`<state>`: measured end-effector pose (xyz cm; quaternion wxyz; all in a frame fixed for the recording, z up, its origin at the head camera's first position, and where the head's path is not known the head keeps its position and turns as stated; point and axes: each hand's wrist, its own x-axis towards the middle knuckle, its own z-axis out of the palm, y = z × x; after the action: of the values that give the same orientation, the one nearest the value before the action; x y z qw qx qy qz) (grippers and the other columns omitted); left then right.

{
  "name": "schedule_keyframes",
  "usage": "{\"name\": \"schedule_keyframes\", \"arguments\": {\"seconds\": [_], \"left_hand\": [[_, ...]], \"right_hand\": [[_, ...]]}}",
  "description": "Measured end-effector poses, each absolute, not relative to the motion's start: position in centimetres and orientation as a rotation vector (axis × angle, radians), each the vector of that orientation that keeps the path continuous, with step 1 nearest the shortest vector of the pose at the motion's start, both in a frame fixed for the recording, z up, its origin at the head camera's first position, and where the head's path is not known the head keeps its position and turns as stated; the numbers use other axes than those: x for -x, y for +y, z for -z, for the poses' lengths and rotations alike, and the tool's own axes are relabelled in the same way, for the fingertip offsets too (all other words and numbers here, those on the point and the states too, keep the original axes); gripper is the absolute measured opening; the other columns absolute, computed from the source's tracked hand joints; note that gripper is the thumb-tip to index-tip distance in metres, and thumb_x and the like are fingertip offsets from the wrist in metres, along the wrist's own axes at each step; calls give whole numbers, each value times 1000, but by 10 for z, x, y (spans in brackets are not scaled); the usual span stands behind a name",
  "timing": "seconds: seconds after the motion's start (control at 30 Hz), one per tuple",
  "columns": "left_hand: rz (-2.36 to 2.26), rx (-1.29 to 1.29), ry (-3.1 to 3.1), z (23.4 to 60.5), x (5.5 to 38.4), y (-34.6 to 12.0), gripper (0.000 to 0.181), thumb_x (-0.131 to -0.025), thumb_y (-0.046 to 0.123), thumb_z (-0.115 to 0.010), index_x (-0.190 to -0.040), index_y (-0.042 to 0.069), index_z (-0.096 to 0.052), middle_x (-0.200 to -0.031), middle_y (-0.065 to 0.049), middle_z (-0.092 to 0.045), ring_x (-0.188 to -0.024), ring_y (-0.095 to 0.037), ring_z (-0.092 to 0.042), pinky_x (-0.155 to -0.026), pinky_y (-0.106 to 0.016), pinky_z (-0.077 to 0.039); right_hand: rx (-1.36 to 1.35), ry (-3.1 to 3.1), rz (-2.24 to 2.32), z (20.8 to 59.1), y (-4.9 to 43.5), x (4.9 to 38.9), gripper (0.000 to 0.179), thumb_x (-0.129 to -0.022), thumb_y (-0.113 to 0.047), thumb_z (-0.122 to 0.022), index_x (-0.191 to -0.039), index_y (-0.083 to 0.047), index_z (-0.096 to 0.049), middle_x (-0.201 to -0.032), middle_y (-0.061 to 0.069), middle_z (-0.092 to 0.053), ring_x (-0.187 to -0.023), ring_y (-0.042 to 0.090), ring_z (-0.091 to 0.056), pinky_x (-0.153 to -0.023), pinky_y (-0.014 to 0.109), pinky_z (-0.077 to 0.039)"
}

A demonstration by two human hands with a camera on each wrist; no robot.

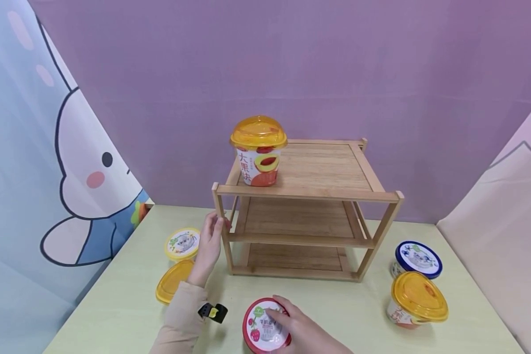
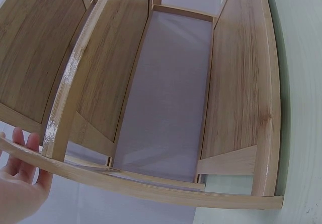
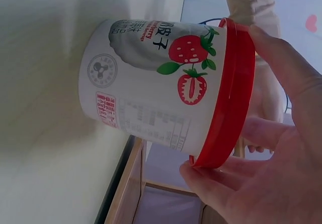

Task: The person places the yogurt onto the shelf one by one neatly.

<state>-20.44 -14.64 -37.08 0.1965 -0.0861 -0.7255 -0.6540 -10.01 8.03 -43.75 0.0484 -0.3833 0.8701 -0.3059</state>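
Observation:
A white yogurt tub with a red lid and strawberry print (image 3: 151,83) is held in my right hand (image 1: 303,324). In the right wrist view its thumb and fingers grip the red lid (image 3: 229,98) at opposite sides of the rim. The tub is at the front of the table, before the rack. My left hand (image 1: 211,241) holds the left front post of a three-tier wooden rack (image 1: 309,194). In the left wrist view, fingertips (image 2: 32,141) show past the post. On the rack's top, at the front left, stands a peach tub with a domed orange lid (image 1: 259,152).
To the left, partly behind my left arm, are a yellow-lidded tub (image 1: 183,243) and an orange-lidded tub (image 1: 174,281). At the right, a blue-lidded tub (image 1: 418,259) stands behind another orange-lidded peach tub (image 1: 418,300). A purple curtain (image 1: 292,64) hangs behind the rack.

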Motion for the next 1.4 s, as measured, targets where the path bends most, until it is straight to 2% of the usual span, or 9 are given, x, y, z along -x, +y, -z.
{"name": "schedule_keyframes", "arguments": {"seconds": [0.23,0.47,0.6,0.77,0.9,1.17,1.4], "left_hand": [[1839,260,-2013,372,204,-146,25,-95,2,-34,-112,-16,-38,-90,-32,-49,-81,-17,-50,-78,-22,-38],[1820,229,-2046,374,204,-146,25,-95,4,-33,-113,-12,-39,-92,-29,-50,-84,-24,-49,-79,-23,-38],[1824,226,-2049,383,212,-150,24,-96,6,-34,-113,-9,-40,-92,-26,-51,-86,-24,-49,-79,-23,-38],[1815,236,-2044,393,219,-154,25,-96,10,-35,-114,-6,-41,-91,-24,-52,-85,-18,-49,-79,-21,-37],[1802,242,-2041,394,219,-154,28,-96,14,-35,-114,-6,-40,-91,-23,-51,-85,-16,-49,-79,-21,-37],[1789,254,-2032,395,219,-153,33,-96,20,-36,-114,-8,-40,-91,-23,-52,-84,-15,-50,-79,-20,-37],[1815,299,-1975,396,221,-153,27,-96,10,-36,-112,-11,-40,-89,-27,-51,-81,-17,-50,-78,-18,-38]], "right_hand": [[1175,2646,964,439,82,103,66,-75,-50,-62,-123,-5,-50,-131,16,-35,-107,29,-46,-82,29,-46],[770,2447,1188,439,79,100,74,-70,-44,-70,-130,-16,-38,-138,21,-18,-116,41,-34,-81,49,-43],[682,2391,1311,444,79,98,77,-70,-41,-72,-130,-11,-36,-138,25,-15,-117,46,-30,-81,56,-39],[724,2366,1403,451,79,96,80,-70,-34,-74,-130,-2,-33,-134,31,-16,-116,50,-28,-82,57,-38],[707,2329,1432,454,78,96,82,-69,-32,-75,-130,1,-32,-133,33,-14,-117,54,-23,-82,59,-37],[603,2309,1434,459,76,96,86,-67,-33,-77,-133,-3,-30,-134,31,-15,-118,52,-23,-85,59,-35],[497,2285,1413,462,74,95,85,-66,-35,-77,-132,-7,-32,-133,30,-18,-115,48,-29,-84,60,-34]]}}
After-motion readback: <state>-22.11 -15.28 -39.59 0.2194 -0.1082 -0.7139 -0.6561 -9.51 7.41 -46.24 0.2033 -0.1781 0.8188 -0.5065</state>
